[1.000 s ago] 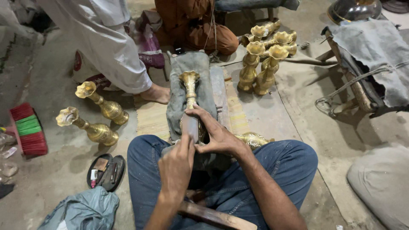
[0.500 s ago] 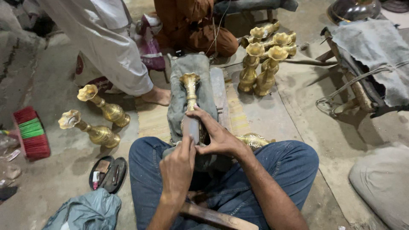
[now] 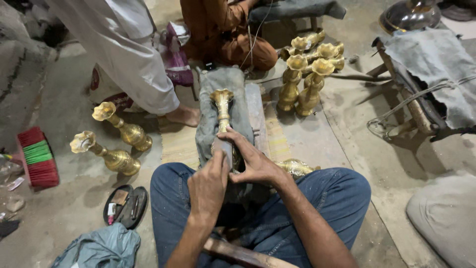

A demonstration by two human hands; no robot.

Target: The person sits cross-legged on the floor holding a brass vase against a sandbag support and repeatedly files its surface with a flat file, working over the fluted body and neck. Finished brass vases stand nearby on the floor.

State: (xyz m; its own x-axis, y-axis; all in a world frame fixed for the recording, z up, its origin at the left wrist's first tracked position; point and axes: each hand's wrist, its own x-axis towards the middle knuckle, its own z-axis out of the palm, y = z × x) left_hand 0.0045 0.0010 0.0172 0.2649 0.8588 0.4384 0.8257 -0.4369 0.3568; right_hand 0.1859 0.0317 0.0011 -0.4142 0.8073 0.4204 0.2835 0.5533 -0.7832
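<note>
A brass vase (image 3: 221,106) lies on its side along a grey cloth-padded block (image 3: 238,94) in front of my knees, its flared mouth pointing away from me. My left hand (image 3: 208,186) grips a grey cloth wrapped on the vase's body. My right hand (image 3: 250,159) lies over the vase beside it, fingers pressing the same cloth against the metal. Both hands touch each other over the vase. A second brass piece (image 3: 296,167) lies on my right thigh.
Two brass vases (image 3: 119,144) stand at left, several more (image 3: 307,74) at the back right. A person in white clothes (image 3: 129,59) stands barefoot at left, another in orange (image 3: 223,30) sits behind. A red brush (image 3: 37,159), a sandal (image 3: 125,206), and a cloth-covered stool (image 3: 431,74) lie around.
My hands have shifted slightly on the vase; the view moved a little. The person in white has barely moved.
</note>
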